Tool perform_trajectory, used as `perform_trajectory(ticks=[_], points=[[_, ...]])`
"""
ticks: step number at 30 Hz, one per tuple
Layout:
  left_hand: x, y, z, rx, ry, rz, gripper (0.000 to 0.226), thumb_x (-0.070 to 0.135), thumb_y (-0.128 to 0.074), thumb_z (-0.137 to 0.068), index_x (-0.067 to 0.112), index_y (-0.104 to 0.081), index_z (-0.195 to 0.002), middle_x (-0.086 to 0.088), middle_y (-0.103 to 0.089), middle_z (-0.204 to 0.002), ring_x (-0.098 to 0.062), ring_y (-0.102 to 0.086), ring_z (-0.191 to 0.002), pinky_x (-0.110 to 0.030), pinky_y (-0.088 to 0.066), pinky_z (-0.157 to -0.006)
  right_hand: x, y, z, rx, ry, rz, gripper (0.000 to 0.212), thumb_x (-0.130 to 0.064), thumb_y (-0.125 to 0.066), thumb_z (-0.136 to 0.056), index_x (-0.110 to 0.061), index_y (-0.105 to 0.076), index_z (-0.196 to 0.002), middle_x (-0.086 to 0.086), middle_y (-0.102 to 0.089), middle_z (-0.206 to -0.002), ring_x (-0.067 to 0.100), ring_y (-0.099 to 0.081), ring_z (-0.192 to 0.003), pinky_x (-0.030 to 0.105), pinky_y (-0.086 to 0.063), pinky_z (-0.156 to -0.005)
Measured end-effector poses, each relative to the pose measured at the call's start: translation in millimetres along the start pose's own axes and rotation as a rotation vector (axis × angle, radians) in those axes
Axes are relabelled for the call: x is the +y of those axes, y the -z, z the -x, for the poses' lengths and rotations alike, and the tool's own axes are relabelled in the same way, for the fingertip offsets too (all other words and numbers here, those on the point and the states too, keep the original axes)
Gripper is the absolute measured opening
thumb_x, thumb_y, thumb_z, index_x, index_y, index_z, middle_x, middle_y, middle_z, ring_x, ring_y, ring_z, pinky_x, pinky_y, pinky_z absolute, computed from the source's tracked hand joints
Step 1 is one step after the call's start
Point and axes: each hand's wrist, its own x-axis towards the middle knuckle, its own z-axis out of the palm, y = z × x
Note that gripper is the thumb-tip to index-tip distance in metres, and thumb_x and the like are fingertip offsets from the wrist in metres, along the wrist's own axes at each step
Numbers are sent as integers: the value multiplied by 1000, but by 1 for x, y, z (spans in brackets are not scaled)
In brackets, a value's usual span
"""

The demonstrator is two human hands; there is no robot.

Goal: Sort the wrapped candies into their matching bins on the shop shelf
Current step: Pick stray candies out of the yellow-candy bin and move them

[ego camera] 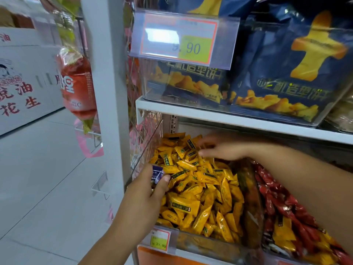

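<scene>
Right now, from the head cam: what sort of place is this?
Most likely a snack shop aisle: a shelf-edge price tag reading 9.90, a bin of loose yellow candies, and bagged biscuits stacked above. The left hand holds a purple candy.

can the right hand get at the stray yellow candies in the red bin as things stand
Probably yes: the right hand is open over the yellow bin, and the stray yellow candies lie uncovered atop the red candies, near its forearm.

Glossy yellow foil candy wrappers [198,190]
</scene>
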Motion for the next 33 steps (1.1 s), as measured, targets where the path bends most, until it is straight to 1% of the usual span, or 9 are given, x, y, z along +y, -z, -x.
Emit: perform_trajectory(ticks=[2, 4, 7, 12, 18, 21, 24, 30, 33], points=[[2, 1, 0, -13, -11, -8, 11, 39, -50, -95, 30, -47, -89, 9, -64, -71, -2, -61, -67, -18, -39, -52, 3, -8, -25, 178, -66, -64, 45, -47, -44, -98, -25, -45, -138, 3, -48, -141, 20, -51, -120, 32, -43, -94], [4, 3, 0, -21, -15, -8, 12, 37, -49, -95, 27, -47, -89, 12, -58, -61, 1, -52, -53, -15, -36, -48, 6, -24, -46, 192, -159, -127, 50, -48, -42, -98, -22, -40, -141, 5, -48, -141, 22, -54, -117, 35, -45, -95], [5, 3, 2, -35, -12, -1, 13, 35, -50, -96, 25, -46, -89, 19, -55, -58, 2, -49, -50, -14, -35, -46, 9, -44, -60, 53, -207, -87, 56, -55, -36, -98, -29, -30, -148, 4, -36, -151, 27, -44, -130, 36, -39, -103], [4, 5, 2, -33, -5, -7, 13, 36, -49, -97, 28, -44, -88, 10, -55, -64, 4, -50, -53, -13, -35, -48, 10, -38, -21, -126, -56, 8, 51, -43, -35, -103, -25, -28, -150, 3, -29, -156, 20, -34, -139, 25, -28, -109], [3, 7, 5, -55, -22, -13, 11, 37, -47, -97, 29, -45, -89, 9, -66, -84, 4, -51, -55, -15, -37, -51, 1, -34, 34, -248, 58, 123, 50, -43, -29, -104, -37, -19, -152, -9, 6, -162, 12, -2, -148, 28, -5, -118], [5, 11, 8, -53, -30, 9, 11, 35, -48, -97, 26, -48, -92, 6, -61, -74, 1, -49, -54, -15, -38, -51, -1, -12, 39, -295, 46, -40, 46, -41, -40, -101, -50, -28, -145, -17, -16, -157, 11, -23, -144, 33, -17, -119], [5, 13, 10, -57, -22, 17, 11, 35, -48, -96, 24, -49, -94, 3, -58, -70, -1, -49, -55, -16, -38, -52, -8, -3, 9, -42, 105, -104, 36, -30, -42, -102, -33, -47, -138, -4, -47, -144, 22, -49, -129, 40, -38, -108], [5, 12, 7, -55, 28, 17, 12, 39, -48, -96, 27, -46, -94, 8, -55, -74, 5, -51, -65, -12, -39, -57, -53, -11, -77, 240, 105, -183, 31, -25, -40, -102, -16, -60, -124, 6, -58, -129, 19, -55, -110, 29, -44, -89], [4, 12, 6, -62, 41, 16, 15, 40, -48, -96, 26, -50, -99, 8, -57, -78, 3, -53, -73, -12, -41, -61, -62, -29, -97, 178, 25, -226, 41, -47, -45, -97, -21, -56, -127, 8, -53, -133, 22, -49, -115, 32, -43, -92]])
